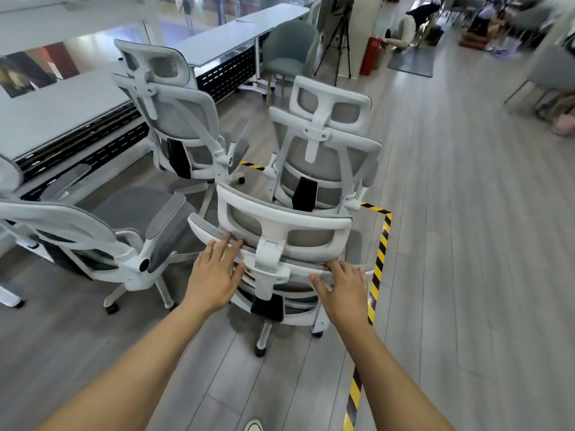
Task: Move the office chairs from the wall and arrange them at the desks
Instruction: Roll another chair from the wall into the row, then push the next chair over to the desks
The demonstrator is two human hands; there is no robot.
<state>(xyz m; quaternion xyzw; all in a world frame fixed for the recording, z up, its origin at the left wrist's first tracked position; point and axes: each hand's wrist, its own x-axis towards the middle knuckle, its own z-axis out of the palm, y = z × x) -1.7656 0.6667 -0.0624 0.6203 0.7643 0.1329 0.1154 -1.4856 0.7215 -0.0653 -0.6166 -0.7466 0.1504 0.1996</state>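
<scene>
Right now a person stands behind the nearest chair (pixel 284 227), a white-framed grey mesh office chair on castors, with both arms stretched out to its back. The left hand (pixel 214 276) lies on the top rim of the backrest to the left of the headrest post, its fingers (pixel 219 248) fairly straight and spread, pressing flat and wrapped round nothing. The right hand (pixel 343 290) is on the same rim to the right of the post, thumb splayed out; its fingers (pixel 337 267) reach over the edge, and I cannot tell whether they hook round it. Just ahead of the nearest chair stands a second chair (pixel 323 144) of the same kind, back toward us. A third chair (pixel 168 119) is ahead and to the left of the nearest chair, close to the long white counter (pixel 56 119). A fourth chair (pixel 109 231) sits just to the left of the nearest chair, turned sideways, also near the counter. Yellow-and-black striped tape (pixel 379 259) runs along the grey plank floor (pixel 451 244) just right of the nearest chair. Well beyond the nearest chair are a green armchair (pixel 289 48) and a black tripod (pixel 339 42).
</scene>
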